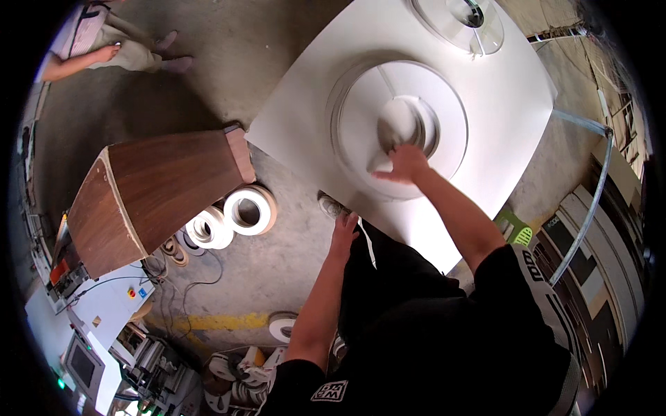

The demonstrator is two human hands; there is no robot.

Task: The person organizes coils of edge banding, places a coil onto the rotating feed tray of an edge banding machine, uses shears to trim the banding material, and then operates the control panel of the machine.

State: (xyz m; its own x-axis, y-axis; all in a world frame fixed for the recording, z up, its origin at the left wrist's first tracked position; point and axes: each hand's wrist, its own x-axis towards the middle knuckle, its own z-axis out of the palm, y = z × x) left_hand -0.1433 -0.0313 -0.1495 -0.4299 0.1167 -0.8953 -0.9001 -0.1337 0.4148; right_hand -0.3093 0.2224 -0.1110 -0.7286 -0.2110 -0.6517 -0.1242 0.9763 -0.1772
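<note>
A large round white reel lies flat on a white board with a clear-looking disc over it and a smaller ring around its central opening. My right hand reaches over this reel, fingers at the opening and thumb stretched to the left. Nothing shows in its grasp. Lower down, my left hand hangs beside my dark trousers, below the board's near edge, its fingers loosely apart. A narrow white strip runs down next to its fingertips; whether they touch it is unclear.
The white board carries another reel at its far end. To the left stand a brown wood-grain panel, white rolls on the floor and a machine with a screen. Another person stands far left. Stacked panels lean at right.
</note>
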